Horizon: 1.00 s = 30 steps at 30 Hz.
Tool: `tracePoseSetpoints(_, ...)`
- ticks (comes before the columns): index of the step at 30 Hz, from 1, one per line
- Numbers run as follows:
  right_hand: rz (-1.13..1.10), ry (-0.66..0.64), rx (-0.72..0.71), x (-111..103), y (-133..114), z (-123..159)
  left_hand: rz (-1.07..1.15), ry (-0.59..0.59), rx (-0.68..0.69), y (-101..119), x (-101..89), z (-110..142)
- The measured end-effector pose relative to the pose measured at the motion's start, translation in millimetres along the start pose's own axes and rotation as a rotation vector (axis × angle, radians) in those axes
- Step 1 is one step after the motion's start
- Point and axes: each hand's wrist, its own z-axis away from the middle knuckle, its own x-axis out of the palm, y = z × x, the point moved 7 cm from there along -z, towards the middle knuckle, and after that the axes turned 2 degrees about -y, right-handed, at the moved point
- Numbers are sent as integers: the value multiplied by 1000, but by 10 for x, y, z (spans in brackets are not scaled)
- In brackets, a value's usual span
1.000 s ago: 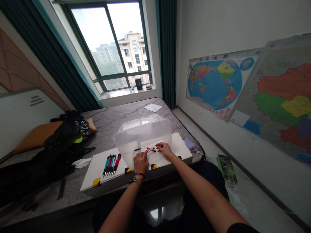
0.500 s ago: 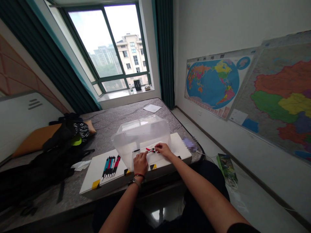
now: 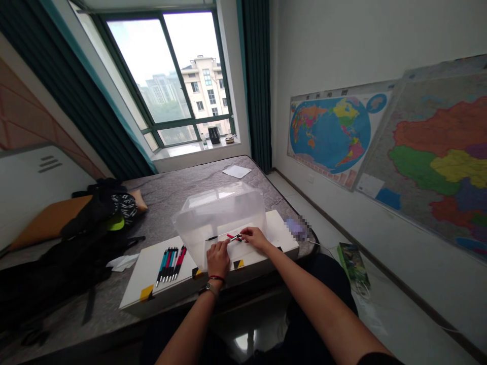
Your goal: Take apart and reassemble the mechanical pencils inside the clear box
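Note:
Both hands work at the front of a clear plastic box that stands on a white board. My right hand pinches a red and black pen by its end. My left hand is curled close below the pen's other end, fingertips at it. A thin black rod sticks out to the left of the pen. Several pens, teal and red, lie side by side on the board to the left of the box.
The board rests on a grey mattress. A black bag and an orange cushion lie at the left. A white paper lies at the far edge. A book is on the floor at right.
The view has shifted slightly; the hands stay at the pen in front of the box with hardly any movement.

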Motion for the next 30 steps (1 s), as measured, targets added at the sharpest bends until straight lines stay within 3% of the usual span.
tracePoseSetpoints(5,132,21,-5,5,-3,20,-7,-5,-3,-11,26,5)
tracePoseSetpoints(14,519,9,-50,38,-232,81,16,6,3,-25,18,5)
tracePoseSetpoints(19,472,-35,-36,57,-170,52,40,-4,-9,-35,2,9)
tracePoseSetpoints(25,582,-32,-67,91,-162,39,35,2,-24,-52,8,10)
tracePoseSetpoints(30,391,-79,-29,102,-108,39,36,31,-18,-48,-7,18)
